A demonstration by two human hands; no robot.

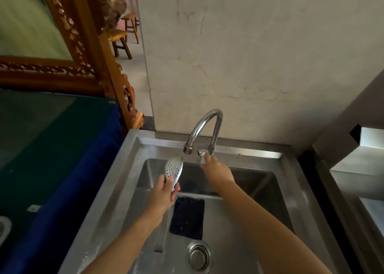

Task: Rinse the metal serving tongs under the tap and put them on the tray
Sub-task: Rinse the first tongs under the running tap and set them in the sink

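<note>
The metal serving tongs [174, 168], with a perforated spoon-shaped head, are held over the steel sink [133, 149] by my left hand [164, 192], head up and just left of the tap spout. The curved chrome tap [204, 126] rises from the sink's back rim. My right hand [216, 169] reaches to the small tap lever [202, 156], fingertips touching it. I see no water stream. No tray can be clearly made out.
A black rectangular pad [187, 218] lies on the sink floor above the round drain [199, 255]. A dark green and blue covered surface [52, 149] sits left of the sink. A steel unit [361, 169] stands to the right. A carved wooden frame [87, 51] stands behind.
</note>
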